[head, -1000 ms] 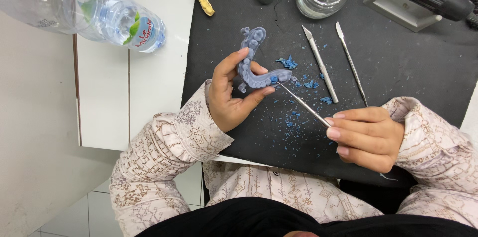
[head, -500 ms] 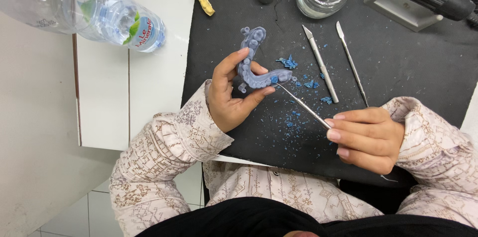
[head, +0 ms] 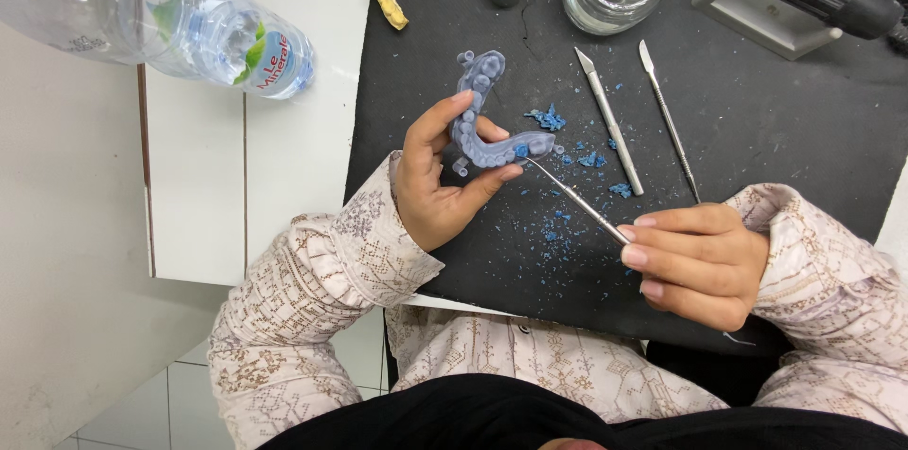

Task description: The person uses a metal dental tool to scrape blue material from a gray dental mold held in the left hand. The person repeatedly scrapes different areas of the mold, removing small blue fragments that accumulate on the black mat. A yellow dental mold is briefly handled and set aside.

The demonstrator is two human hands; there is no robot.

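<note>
The left hand grips a grey horseshoe-shaped dental arch model; the right hand's fingers pinch a thin metal carving tool against it. Blue wax shavings litter the tabletop's black mat, so trimming looks well underway, unfinished.

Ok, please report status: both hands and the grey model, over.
Left hand grip shut on grey arch-shaped dental model. Right hand grip shut on thin metal carving tool, tip at model. Blue wax shavings scattered beneath.

Right hand slid slightly left, metal tool tip now touching grey dental model
</note>
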